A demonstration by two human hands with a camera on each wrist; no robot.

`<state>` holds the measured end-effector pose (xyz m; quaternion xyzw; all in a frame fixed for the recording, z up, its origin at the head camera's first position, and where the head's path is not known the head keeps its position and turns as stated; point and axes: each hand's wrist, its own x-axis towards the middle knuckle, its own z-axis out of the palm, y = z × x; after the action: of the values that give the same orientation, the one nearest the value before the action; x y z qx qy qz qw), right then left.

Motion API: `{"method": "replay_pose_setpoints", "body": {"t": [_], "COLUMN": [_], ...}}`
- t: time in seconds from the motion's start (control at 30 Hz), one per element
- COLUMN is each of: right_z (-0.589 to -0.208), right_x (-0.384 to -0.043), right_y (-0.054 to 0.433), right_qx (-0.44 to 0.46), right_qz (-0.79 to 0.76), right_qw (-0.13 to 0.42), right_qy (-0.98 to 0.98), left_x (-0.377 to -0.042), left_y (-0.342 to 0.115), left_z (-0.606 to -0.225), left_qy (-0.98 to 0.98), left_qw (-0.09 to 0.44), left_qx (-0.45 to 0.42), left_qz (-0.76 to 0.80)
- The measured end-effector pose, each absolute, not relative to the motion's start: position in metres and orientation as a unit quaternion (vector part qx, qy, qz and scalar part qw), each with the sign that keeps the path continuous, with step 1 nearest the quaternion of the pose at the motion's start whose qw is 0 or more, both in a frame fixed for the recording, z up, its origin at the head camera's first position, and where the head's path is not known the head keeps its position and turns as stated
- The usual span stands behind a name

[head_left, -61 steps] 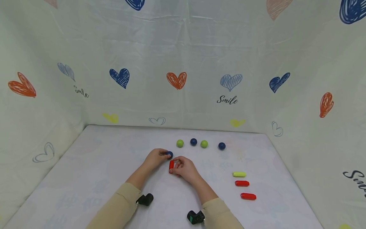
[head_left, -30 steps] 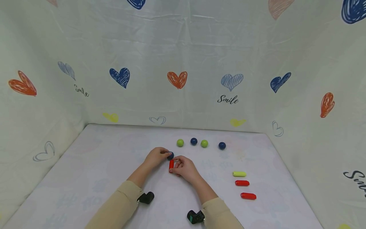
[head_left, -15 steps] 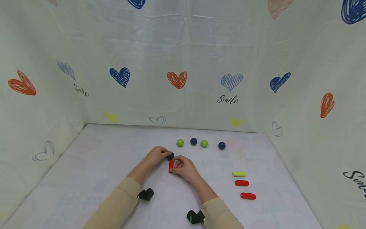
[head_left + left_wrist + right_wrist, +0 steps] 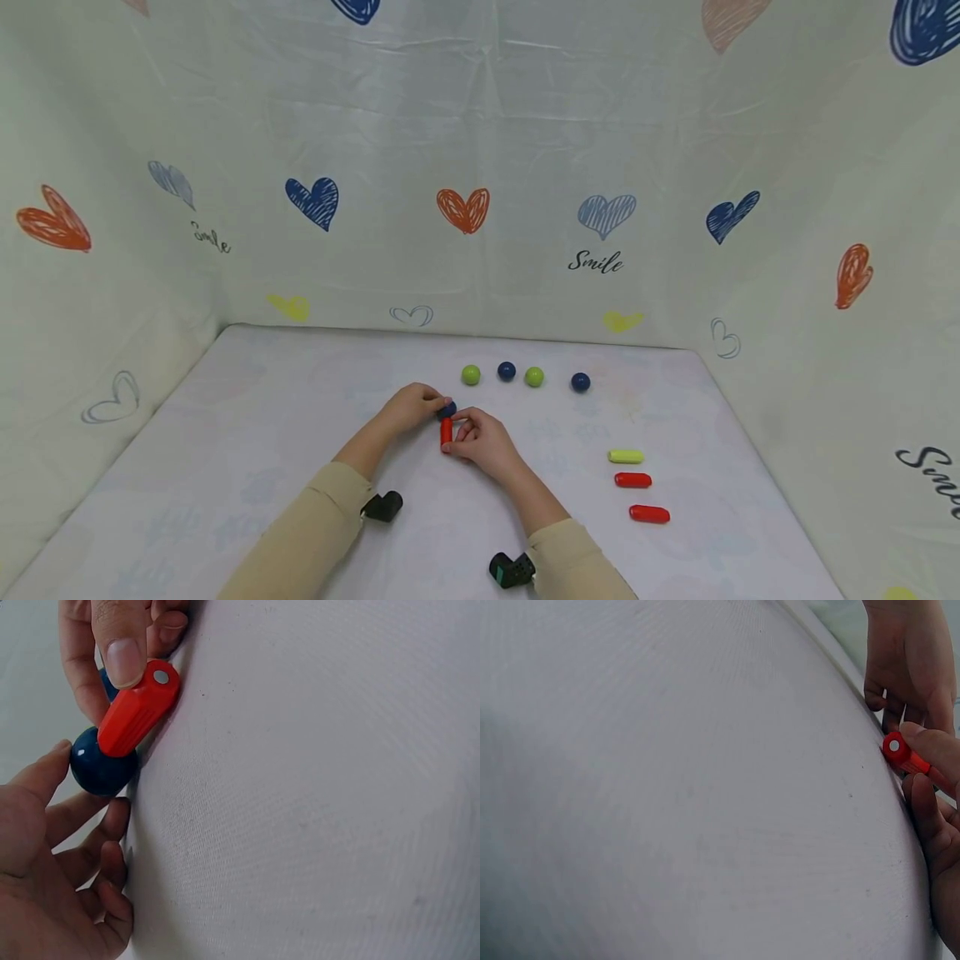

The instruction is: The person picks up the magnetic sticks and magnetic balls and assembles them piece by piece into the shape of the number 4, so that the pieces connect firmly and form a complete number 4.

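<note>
In the head view my left hand [image 4: 412, 407] pinches a glossy blue ball [image 4: 448, 410] between thumb and fingers. My right hand [image 4: 486, 439] grips a short red rod [image 4: 446, 433] just in front of it, thumb at the near end and index finger toward the far end. The left wrist view shows the ball [image 4: 103, 766] touching the far end of the rod [image 4: 139, 712], whose near end bears a silver, magnet-like dot. In the right wrist view the fingers partly cover the rod [image 4: 904, 753], and the ball is hidden.
Along the back of the white table [image 4: 300, 467] lie two green balls, left [image 4: 470, 375] and right [image 4: 534, 377], and two blue balls, left [image 4: 506, 372] and right [image 4: 581, 382]. To the right lie a yellow-green rod [image 4: 626, 457] and two red rods, far [image 4: 633, 481] and near [image 4: 649, 514].
My left hand has brought the blue ball slightly right and nearer, against the red rod's far end. The right hand keeps its grip almost in place. Loose balls and rods stay put.
</note>
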<state>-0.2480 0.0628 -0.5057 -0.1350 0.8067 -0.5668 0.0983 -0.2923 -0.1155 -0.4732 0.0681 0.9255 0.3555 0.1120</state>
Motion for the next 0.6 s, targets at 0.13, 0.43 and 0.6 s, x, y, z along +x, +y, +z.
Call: {"method": "replay_pose_setpoints", "body": {"t": [0.13,0.43,0.6], "right_z": [-0.505,-0.505,-0.506], "right_x": [-0.247,-0.248,-0.248], "right_y": [0.062,0.062,0.062], "right_qx": [-0.136,-0.135,-0.135], "right_qz": [-0.565,-0.561,-0.561], "right_qw": [0.098,0.097,0.096], "right_qy": [0.808,0.811,0.811], "left_x": [-0.291,-0.285,-0.281], "left_y": [-0.116,-0.118,-0.121], "left_z": [-0.473,-0.474,-0.476], "left_qy": [0.924,0.908,0.898], "left_qw": [0.109,0.096,0.092], "left_qx": [0.066,0.058,0.066], "left_qz": [0.36,0.404,0.426]}}
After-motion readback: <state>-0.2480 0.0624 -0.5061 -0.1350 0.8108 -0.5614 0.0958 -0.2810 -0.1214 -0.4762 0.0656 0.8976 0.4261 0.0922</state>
